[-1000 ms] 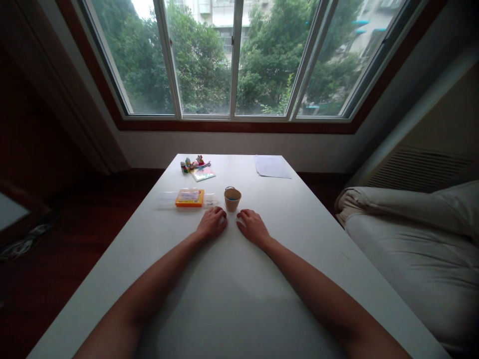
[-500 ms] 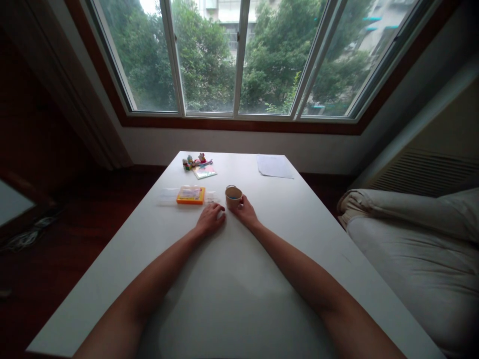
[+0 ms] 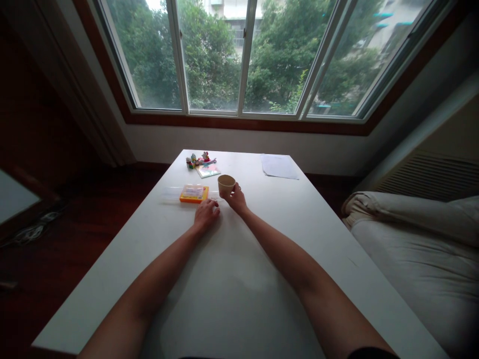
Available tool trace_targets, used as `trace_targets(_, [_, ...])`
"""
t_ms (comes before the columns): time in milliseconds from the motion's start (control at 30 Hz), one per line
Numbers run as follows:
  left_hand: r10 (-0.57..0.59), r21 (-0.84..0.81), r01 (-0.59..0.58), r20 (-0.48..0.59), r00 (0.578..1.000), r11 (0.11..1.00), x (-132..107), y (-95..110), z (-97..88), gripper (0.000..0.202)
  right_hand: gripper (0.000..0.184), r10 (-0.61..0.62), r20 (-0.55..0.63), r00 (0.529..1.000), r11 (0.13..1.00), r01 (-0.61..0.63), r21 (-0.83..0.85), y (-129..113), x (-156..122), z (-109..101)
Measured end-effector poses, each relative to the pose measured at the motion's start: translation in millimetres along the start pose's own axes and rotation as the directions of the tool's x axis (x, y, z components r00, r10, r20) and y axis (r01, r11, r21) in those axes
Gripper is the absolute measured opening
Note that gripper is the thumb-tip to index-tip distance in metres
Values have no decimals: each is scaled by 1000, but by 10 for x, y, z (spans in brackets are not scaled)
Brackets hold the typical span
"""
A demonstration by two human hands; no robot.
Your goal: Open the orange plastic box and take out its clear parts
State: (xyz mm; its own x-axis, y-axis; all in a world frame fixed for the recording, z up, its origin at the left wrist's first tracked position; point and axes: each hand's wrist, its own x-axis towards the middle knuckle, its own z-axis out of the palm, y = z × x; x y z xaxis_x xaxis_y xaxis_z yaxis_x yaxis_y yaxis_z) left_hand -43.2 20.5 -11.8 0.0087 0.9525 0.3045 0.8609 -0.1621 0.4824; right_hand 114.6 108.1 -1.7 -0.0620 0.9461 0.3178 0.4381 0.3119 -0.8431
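A small tan paper cup (image 3: 226, 184) is held in my right hand (image 3: 236, 198), whose fingers and thumb close round its right side. The cup looks raised a little from the table, and its inside is only partly visible. My left hand (image 3: 207, 213) rests on the white table (image 3: 239, 279) to the left of the cup, fingers loosely bent and apart, with nothing seen in it. Just beyond the left fingertips lies an orange and yellow box (image 3: 193, 193) with a clear top. Clear plastic pieces (image 3: 170, 194) lie beside that box.
Small colourful figurines (image 3: 193, 161) and a flat pastel card or pad (image 3: 208, 170) are at the far left of the table. White paper sheets (image 3: 279, 165) lie at the far right. A beige-covered sofa (image 3: 415, 249) stands to the right, below a wide window (image 3: 239, 60).
My right hand has moved the cup up and to the left. Blue bits seen inside it before are no longer visible. The left hand stays near the box; the view has shifted slightly.
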Motion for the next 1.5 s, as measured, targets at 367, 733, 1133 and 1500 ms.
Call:
trace_targets(367, [-169, -132, 153, -121, 978, 979, 106, -190, -71, 23, 46, -31, 91, 995, 999, 34, -36, -90, 120, 440])
trace_targets(733, [-368, -182, 339, -162, 916, 923, 189, -411, -153, 25, 56, -53, 142, 988, 994, 66, -84, -31, 46, 480])
trace_targets(1133, [-609, -306, 550, -585, 535, 777, 303, -1063, -480, 19, 28, -170, 203, 964, 940, 220, -259, 121, -280, 106])
trace_targets(1500, [-531, -230, 485, -485, 695, 844, 313, -1146, -435, 16, 40, -253, 369, 894, 886, 367, -282, 59, -323, 113])
